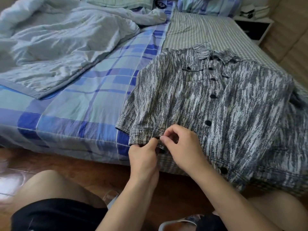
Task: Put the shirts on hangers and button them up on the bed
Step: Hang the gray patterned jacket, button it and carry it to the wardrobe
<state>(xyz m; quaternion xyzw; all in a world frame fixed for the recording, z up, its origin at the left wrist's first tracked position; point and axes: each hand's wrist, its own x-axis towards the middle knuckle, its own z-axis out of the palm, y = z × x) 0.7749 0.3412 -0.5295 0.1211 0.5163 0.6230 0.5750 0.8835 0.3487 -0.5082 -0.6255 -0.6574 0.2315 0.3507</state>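
Head view: the grey streaked shirt (225,114) lies front-up on the bed (75,100), collar toward the pillows. At the shirt's near sleeve cuff, left hand (143,157) and right hand (183,147) fingers pinch the cuff together.

My bedroom at home, my big bed (93,104) with a blue check sheet, a crumpled pale blanket (55,47), pillows (208,5) at the top, a little bedside table (253,29), brown wood floor (83,170)
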